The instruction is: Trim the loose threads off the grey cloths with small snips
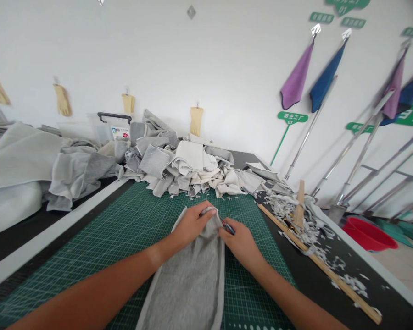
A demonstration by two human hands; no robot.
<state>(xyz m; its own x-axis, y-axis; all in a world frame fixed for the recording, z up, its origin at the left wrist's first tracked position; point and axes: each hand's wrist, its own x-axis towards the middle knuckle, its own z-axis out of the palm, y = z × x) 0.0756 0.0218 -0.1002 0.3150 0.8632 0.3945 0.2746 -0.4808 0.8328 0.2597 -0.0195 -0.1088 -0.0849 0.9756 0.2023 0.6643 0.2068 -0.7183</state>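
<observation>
A long grey cloth (pixel 196 275) with pale edges stretches from the bottom of the view onto a green gridded cutting mat (pixel 127 256). My left hand (pixel 192 222) is closed on its far end, thumb and fingers pinching the fabric near the top edge. At the cloth's right edge, my right hand (pixel 239 240) grips a small blue-handled tool (pixel 229 228); a bit of red shows near its front. The tool's working end is hidden by the cloth and fingers, so its exact kind is unclear. Fingers of that hand also touch the cloth edge.
Grey and white cloths (pixel 189 158) are heaped behind the mat, with more piled cloth (pixel 79 169) at left. Right of the mat lie a long wooden strip (pixel 330 272), fabric scraps (pixel 318 229) and a shorter wooden piece (pixel 300 206). A red basin (pixel 368 233) stands beyond the table.
</observation>
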